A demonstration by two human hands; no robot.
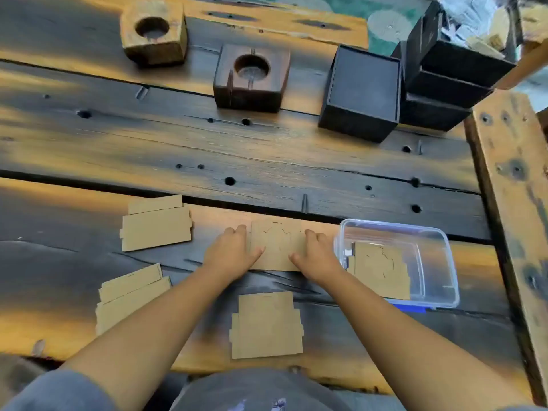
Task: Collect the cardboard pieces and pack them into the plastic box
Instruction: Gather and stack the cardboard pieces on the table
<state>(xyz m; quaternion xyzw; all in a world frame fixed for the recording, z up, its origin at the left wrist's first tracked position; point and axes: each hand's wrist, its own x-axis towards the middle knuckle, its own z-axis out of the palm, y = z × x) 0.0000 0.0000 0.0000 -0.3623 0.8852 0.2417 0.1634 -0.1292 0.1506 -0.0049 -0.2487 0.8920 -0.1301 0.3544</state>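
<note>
From the head view, both arms are reaching out over the dark, scorched wooden surface (267,161), and the two hands are working the same flat cardboard piece (277,247) lying in the middle of it. The left hand (229,252) is pressing down on that piece's left edge, its fingers (237,231) lying close together and curled over the far corner, thumb resting on the card. The right hand (317,256) is mirroring it on the right edge, fingers bunched and bent over the card, thumb pointing inward across the near side; whether either hand is actually gripping rather than just pressing, I cannot tell. Just beside the right hand, the clear plastic box (439,262) is sitting open on the surface, with a notched cardboard piece inside (379,269) leaning against its near wall. A blue lid edge (410,307) is peeking out under the box's near side. More cardboard is waiting around the hands: a stack at far left (155,228), another stack at near left (130,295) partly covered by the left forearm, and a single notched sheet (267,326) lying between the two forearms. Further back, a light wooden block with a round hole (154,32), a dark wooden block with a hole (252,77) and several black boxes (363,90) are standing well apart from the action.
</note>
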